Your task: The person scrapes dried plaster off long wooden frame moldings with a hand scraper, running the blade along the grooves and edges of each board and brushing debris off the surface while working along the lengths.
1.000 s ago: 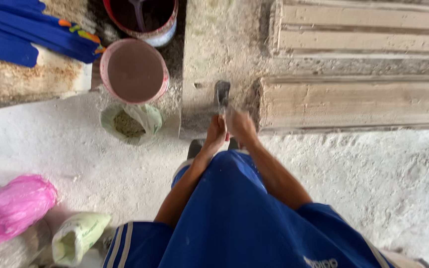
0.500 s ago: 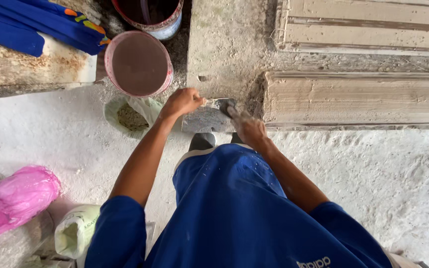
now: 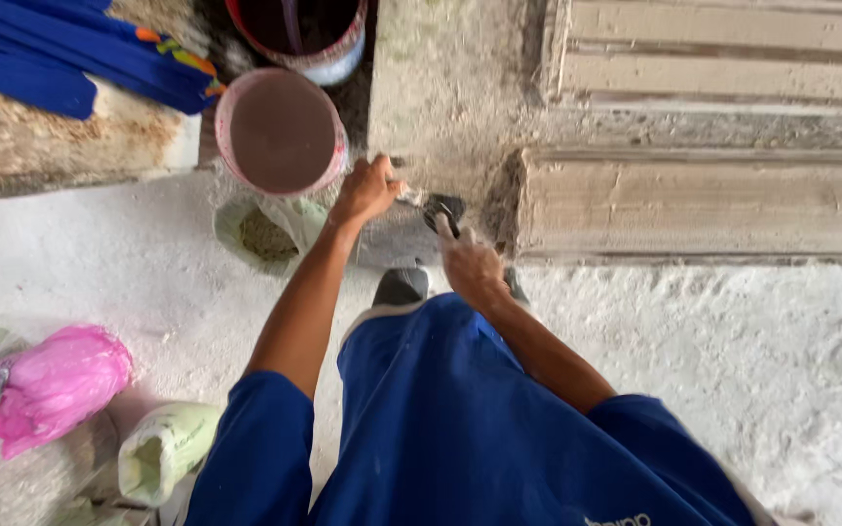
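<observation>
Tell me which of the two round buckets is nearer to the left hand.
The pink-rimmed bucket of brown liquid, just beside the left hand. The other bucket, red-rimmed and dark inside, stands farther off, cut by the upper edge.

The rough grey floor [image 3: 782,390] carries a pink bag [image 3: 51,385] and pink bucket [image 3: 280,131].

The person is wearing a bright blue short-sleeved shirt [image 3: 499,429], its sleeves ending above the elbows and leaving both forearms bare. A thin pale trim is edging the fabric near the lap. Both hands are going ungloved. Dark grey shoes [image 3: 400,286] are showing below.
</observation>
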